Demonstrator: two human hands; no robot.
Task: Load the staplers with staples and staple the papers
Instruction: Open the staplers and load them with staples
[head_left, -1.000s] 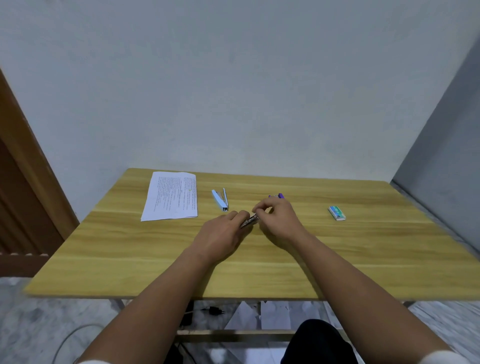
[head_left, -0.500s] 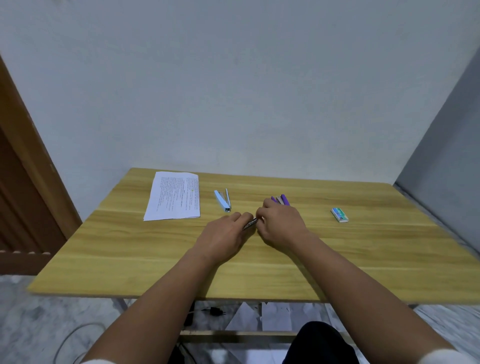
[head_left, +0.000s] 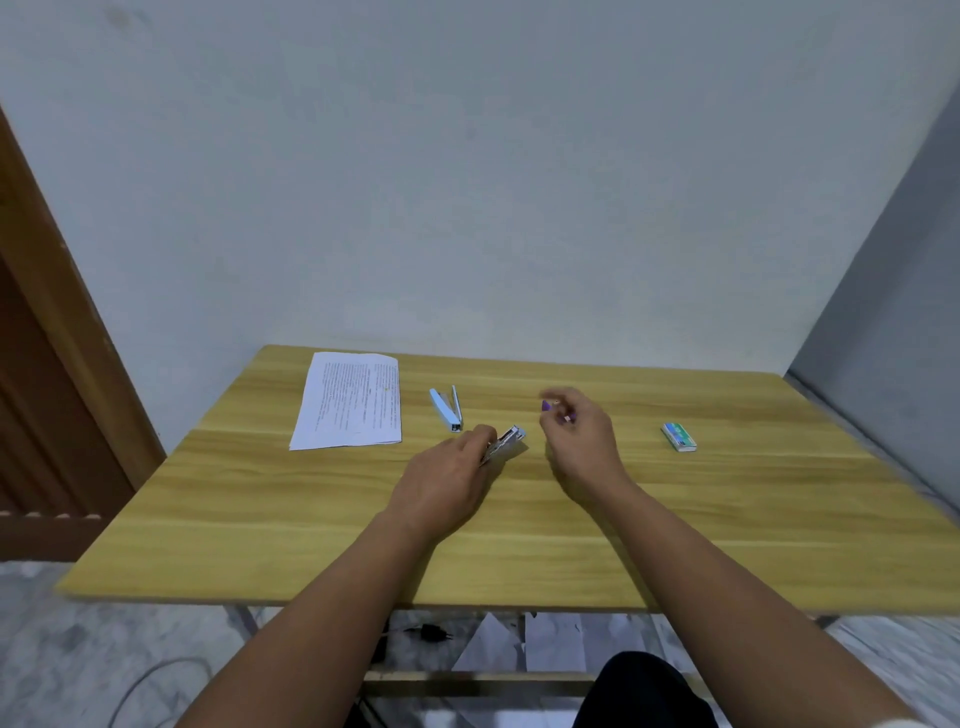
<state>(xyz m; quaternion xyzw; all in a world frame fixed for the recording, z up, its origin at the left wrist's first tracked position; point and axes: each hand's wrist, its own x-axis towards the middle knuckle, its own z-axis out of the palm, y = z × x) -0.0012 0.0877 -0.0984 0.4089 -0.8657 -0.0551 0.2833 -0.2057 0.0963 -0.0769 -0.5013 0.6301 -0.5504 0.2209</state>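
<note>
Your left hand (head_left: 445, 478) lies low on the yellow wood-grain bench (head_left: 727, 519) near its middle, its grip closed around the silver metal part of a stapler (head_left: 506, 444), which sticks out from the fingers toward the far right and rests on the bench top. Your right hand (head_left: 582, 441) hovers just right of that part, clear of it, fingers curled; it is motion-blurred, and a small purple piece (head_left: 545, 405) shows at the fingertips, though you cannot tell from this view whether the grip actually holds it. Far left of your left hand, a light blue stapler (head_left: 447, 409) lies flipped open on the bench, its two arms splayed in a narrow V. Left of that sits a stack of white printed papers (head_left: 350, 399), flat, near the far left corner. Well to the right of your right hand, a small green and white staple box (head_left: 678, 436) rests alone on the bench.
</note>
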